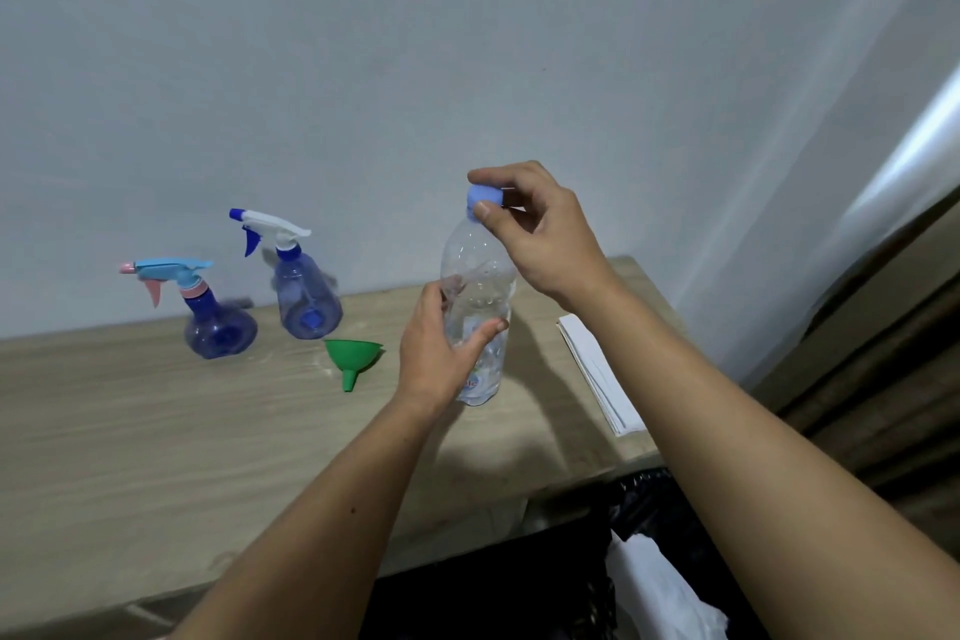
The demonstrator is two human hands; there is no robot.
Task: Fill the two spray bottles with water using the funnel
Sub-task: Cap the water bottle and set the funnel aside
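Note:
A clear plastic water bottle point(478, 276) stands upright on the wooden table point(156, 431). My left hand point(439, 353) grips its body. My right hand point(540, 229) pinches its light blue cap point(484, 197) at the top. A green funnel point(352, 358) lies on its side on the table just left of the bottle. Two blue spray bottles stand by the wall: one with a white and blue trigger head point(306, 291), and further left one with a light blue and pink head point(218, 322). Both have their heads on.
A stack of white paper point(597, 374) lies on the table to the right of the bottle. Below the table's front edge is a black bin bag point(634, 525) with white waste in it. A grey wall stands right behind the table.

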